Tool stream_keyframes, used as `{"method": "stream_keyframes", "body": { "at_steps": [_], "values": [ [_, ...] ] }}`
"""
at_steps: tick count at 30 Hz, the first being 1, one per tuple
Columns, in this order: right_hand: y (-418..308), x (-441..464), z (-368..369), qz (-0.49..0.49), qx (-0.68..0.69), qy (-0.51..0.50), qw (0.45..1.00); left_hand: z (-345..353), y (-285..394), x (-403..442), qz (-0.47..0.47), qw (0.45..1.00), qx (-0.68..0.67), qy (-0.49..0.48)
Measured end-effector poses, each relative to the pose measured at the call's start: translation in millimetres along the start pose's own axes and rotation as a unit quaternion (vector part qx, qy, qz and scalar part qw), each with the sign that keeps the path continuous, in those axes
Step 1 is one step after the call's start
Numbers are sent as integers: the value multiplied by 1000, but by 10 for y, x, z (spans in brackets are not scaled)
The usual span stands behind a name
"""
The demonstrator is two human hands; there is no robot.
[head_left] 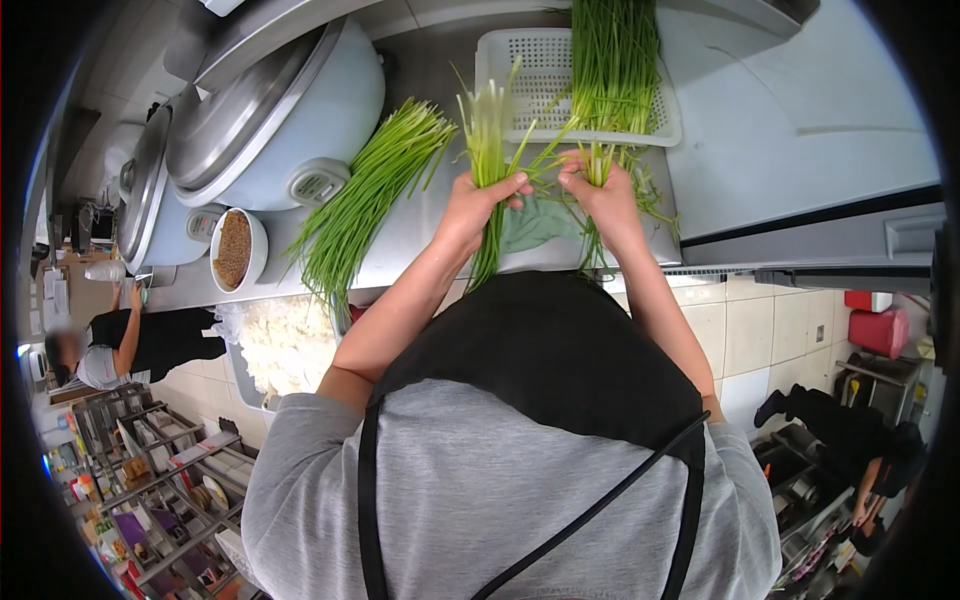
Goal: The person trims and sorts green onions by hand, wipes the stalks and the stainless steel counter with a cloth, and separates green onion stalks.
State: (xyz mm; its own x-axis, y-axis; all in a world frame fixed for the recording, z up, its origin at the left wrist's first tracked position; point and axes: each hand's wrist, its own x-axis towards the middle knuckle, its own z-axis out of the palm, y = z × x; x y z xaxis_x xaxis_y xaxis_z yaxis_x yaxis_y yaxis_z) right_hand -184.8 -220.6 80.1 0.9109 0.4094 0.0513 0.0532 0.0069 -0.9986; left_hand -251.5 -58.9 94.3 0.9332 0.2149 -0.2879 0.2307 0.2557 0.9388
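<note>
My left hand (468,212) is closed around an upright bundle of chives (487,140), pale ends upward and green ends hanging toward my apron. Beside it, my right hand (610,205) pinches a smaller tuft of chives (598,168), with some strands dangling below. A few loose stalks stretch between the two hands. Under them lies a green cloth (540,226) on the steel counter. To the left rests a large pile of chives (375,190). Beyond my hands, a white perforated basket (500,62) holds a thick bunch of chives (615,65). Loose scraps (648,192) lie right of my right hand.
Two large lidded cookers (290,120) and a white bowl of brown grains (236,250) stand at left. Below the counter's edge is a tub of white pieces (290,345). A grey-blue appliance (800,110) borders the right. One person (130,340) works at far left, another (850,430) at far right.
</note>
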Motion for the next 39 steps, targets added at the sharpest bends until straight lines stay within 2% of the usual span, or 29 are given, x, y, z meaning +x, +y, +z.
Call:
{"method": "stream_keyframes", "body": {
  "at_steps": [2, 3, 5, 8, 12, 14, 15, 17, 21, 23, 26, 27, 29, 30, 32, 33, 35, 39],
  "values": [
    [-110, -18, -29, 72, 42, 20, 996, -12, -4, 6, 6, 1000, -6, 1],
    [-104, -17, -39, 72, 42, 20, 996, -15, -5, 9, 13, 1000, -12, 3],
    [-77, -15, -53, 128, 217, 7, 968, 0, 8, 5, 10, 1000, -21, 7],
    [-2, -20, -24, 174, 290, -7, 941, 23, -8, 13, 12, 1000, -24, 14],
    [-20, -38, 34, 171, 271, 11, 947, 50, -10, 3, 7, 999, -31, 19],
    [12, -16, 9, 138, 294, 112, 939, 24, -18, 17, 8, 999, -21, 25],
    [36, -7, -27, 138, 294, 111, 939, 4, -24, 25, 9, 999, -11, 29],
    [87, 3, -116, 169, 322, 141, 921, -34, -37, 42, 7, 999, -23, 32],
    [81, -43, -104, 189, 293, 152, 925, -56, -44, 56, 5, 999, -32, 37],
    [3, -72, -33, 143, 219, 196, 945, -34, -13, 39, -1, 999, -36, 36],
    [-82, -73, -28, 102, 199, 209, 952, -14, -7, 40, -16, 999, -39, 26],
    [-70, -64, -68, 101, 199, 210, 952, -12, -6, 44, -22, 999, -38, 20],
    [-38, -41, -169, 158, 208, 145, 954, 14, 5, 37, -28, 999, -43, 15],
    [-59, -34, -149, 158, 208, 145, 954, 26, 13, 31, -35, 998, -49, 12],
    [-134, -19, -89, 88, 187, 146, 967, 31, 41, 19, -38, 999, -26, -8],
    [-148, -4, -93, 87, 187, 147, 967, 32, 54, 14, -41, 999, -3, -28],
    [-168, 27, -103, 148, 230, 60, 960, 50, 68, 1, -48, 998, -1, -41],
    [-194, 47, -78, 125, 261, 59, 955, 78, 80, -19, -50, 997, -17, -59]
  ]
}}
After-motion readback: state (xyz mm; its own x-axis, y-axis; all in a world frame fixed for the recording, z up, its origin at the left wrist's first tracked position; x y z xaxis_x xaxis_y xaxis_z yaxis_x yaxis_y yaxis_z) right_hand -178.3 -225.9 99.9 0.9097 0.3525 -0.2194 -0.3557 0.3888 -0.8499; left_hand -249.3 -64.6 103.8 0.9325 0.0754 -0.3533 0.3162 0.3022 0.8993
